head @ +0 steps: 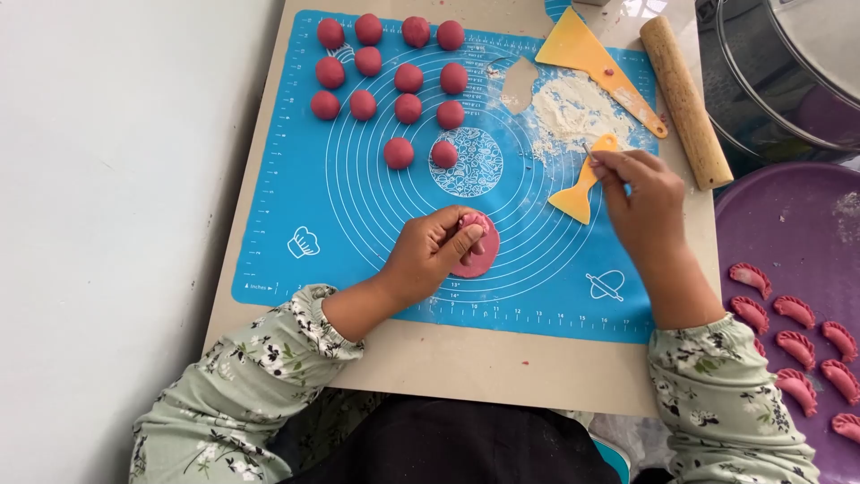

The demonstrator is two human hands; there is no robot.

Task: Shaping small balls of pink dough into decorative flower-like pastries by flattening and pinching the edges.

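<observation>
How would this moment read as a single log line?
left hand: pressing pink dough disc | right hand: at small yellow scraper, flour pile | blue mat: pink dough balls

The person wears a pale sage-green top printed with small white flowers and dark leafy sprigs. Both long sleeves end in gathered, elasticated cuffs partway up the forearm, each with a small ruffle. The left hand (436, 251) and right hand (638, 193) are bare, without visible rings or bracelets. Dark cloth covers the lap at the near edge.
</observation>
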